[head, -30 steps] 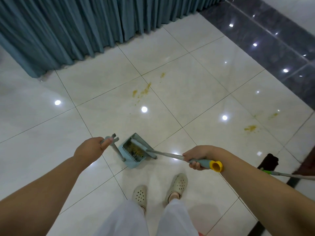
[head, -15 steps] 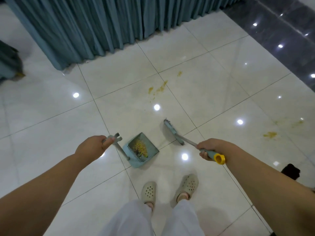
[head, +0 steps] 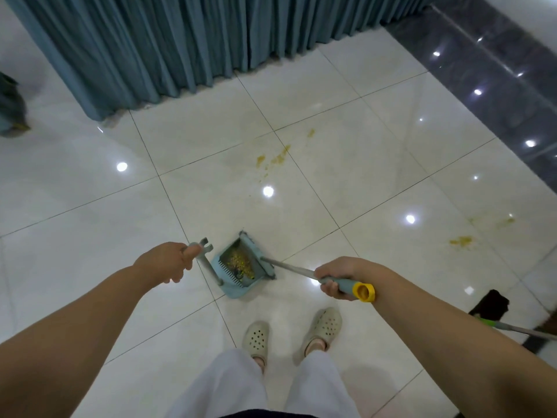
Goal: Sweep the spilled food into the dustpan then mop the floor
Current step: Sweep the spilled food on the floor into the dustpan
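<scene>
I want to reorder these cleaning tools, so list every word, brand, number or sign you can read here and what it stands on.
None: no readable text anywhere in the head view.
Dustpan: plain blue, no label showing.
Broom handle with its yellow end cap: no print showing.
Shoes: no visible marking.
Mop handle at right: no visible print.

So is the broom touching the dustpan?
Touching. In the head view the broom head lies right along the dustpan mouth's edge, no floor showing between them, food piled inside.
</scene>
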